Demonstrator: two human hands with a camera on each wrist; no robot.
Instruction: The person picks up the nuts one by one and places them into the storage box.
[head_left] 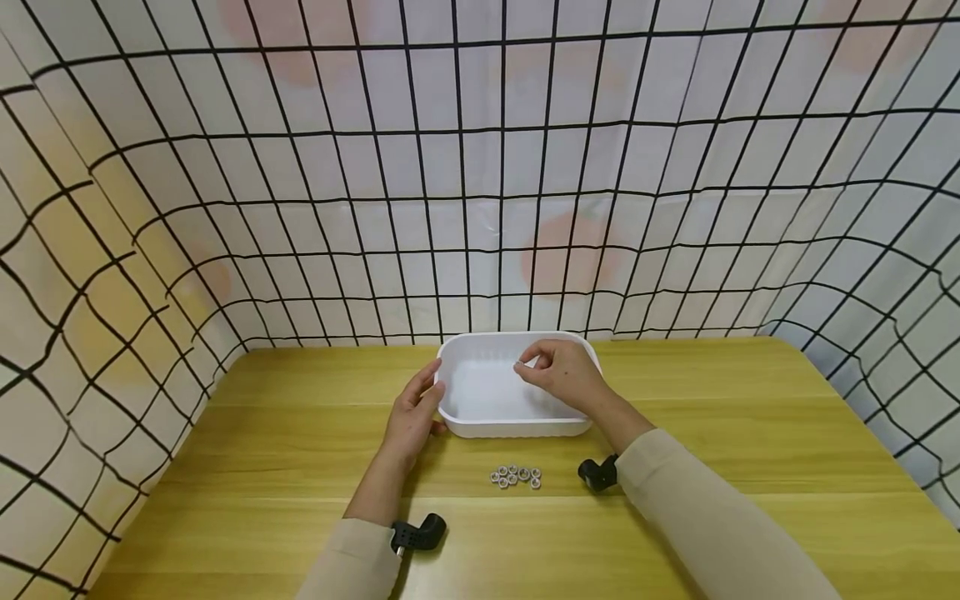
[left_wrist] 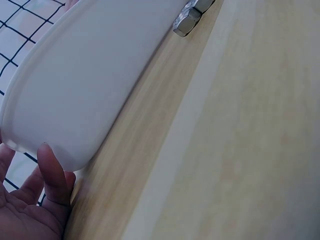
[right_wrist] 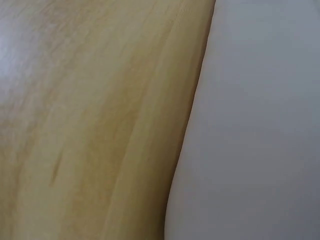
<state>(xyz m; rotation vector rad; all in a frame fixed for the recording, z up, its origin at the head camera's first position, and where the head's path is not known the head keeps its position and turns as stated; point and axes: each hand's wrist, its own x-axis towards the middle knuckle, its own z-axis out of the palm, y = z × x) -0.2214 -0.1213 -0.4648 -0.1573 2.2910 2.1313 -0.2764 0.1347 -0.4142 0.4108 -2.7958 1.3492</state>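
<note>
A white plastic tray (head_left: 487,429) stands on the wooden table near its back edge. At the tray's left end, my left hand (head_left: 411,418) rests against the rim and outer wall; in the left wrist view its fingers (left_wrist: 50,172) touch the corner. Over the tray's inside, my right hand (head_left: 564,375) pinches a small metal nut (head_left: 518,364) between thumb and fingertip, mostly hidden by them. In front of the tray lie several silver hex nuts (head_left: 523,474) in a loose cluster. The right wrist view shows the tray's wall (right_wrist: 250,130) but not the hand.
The wooden table (head_left: 300,467) reaches out on both sides of the tray. Behind and beside it stands a black wire grid (head_left: 465,200) with a pale cloth at its back. A black wrist camera (head_left: 420,533) sits on each wrist.
</note>
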